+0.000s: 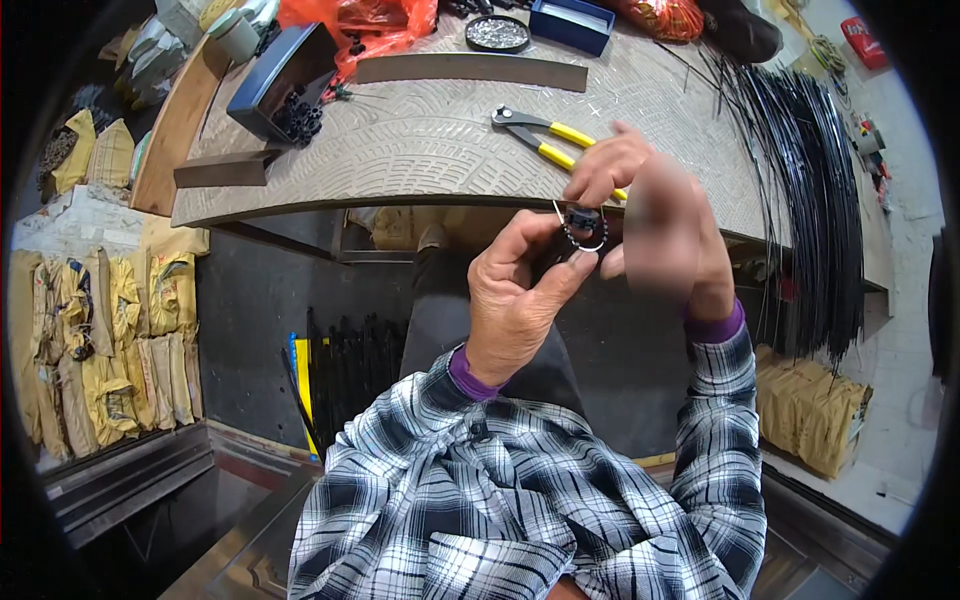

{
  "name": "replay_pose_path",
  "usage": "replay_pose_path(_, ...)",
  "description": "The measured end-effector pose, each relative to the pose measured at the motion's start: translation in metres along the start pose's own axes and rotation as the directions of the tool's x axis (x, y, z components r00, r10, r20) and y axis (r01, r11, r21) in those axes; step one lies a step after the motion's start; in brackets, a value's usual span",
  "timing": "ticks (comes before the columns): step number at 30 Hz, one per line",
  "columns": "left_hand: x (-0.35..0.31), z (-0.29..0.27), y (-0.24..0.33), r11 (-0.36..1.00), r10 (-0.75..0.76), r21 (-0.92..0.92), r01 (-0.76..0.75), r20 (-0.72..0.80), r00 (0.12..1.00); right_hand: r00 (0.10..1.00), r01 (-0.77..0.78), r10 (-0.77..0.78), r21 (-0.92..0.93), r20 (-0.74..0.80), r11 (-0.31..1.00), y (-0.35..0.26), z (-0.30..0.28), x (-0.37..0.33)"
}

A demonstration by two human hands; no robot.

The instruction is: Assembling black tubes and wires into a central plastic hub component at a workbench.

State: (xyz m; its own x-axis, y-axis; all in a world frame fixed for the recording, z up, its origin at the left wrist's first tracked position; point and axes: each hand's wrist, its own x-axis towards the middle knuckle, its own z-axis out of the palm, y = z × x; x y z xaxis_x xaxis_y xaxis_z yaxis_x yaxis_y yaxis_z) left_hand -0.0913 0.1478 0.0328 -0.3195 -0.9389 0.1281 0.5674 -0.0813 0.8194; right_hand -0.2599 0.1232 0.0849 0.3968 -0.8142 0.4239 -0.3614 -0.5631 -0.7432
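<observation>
My left hand (518,305) pinches a small black round piece (582,220) between thumb and fingers, in front of the table's near edge. A dark beaded or toothed ring shows around the piece, with a thin light wire-like strand beside it. My right hand (665,225) is just right of the piece, its thumb apart from its bent fingers. Part of that hand is smeared, and I see nothing held in it. Behind its fingers, cutting pliers with yellow handles (555,152) lie on the table, jaws pointing left.
On the table (400,150) are a long flat strip (470,70), a shorter strip (225,170), a tilted blue box (280,85) with black parts, a round dish (497,34) and a red bag (370,25). Long black strands (815,200) hang over the right edge. Yellowish sacks (120,340) stand at left.
</observation>
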Motion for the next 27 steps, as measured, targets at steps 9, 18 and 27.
replay_pose_path(9, -0.003, -0.016, 0.006, 0.997, 0.039, -0.066, -0.033, 0.093, 0.995, 0.965, 0.013, -0.087, -0.284, -0.249, 0.959, -0.018, 0.032, -0.013)
replay_pose_path(18, -0.012, -0.016, 0.015, 0.997, 0.076, -0.025, -0.074, 0.08, 0.994, 0.899, 0.189, -0.308, -0.359, -0.311, 0.914, -0.016, 0.046, -0.022)
replay_pose_path(27, -0.02, -0.019, 0.029, 0.996, 0.069, -0.069, -0.064, 0.072, 0.995, 0.912, -0.012, 0.32, 0.763, -0.257, 0.647, -0.004, 0.093, -0.039)
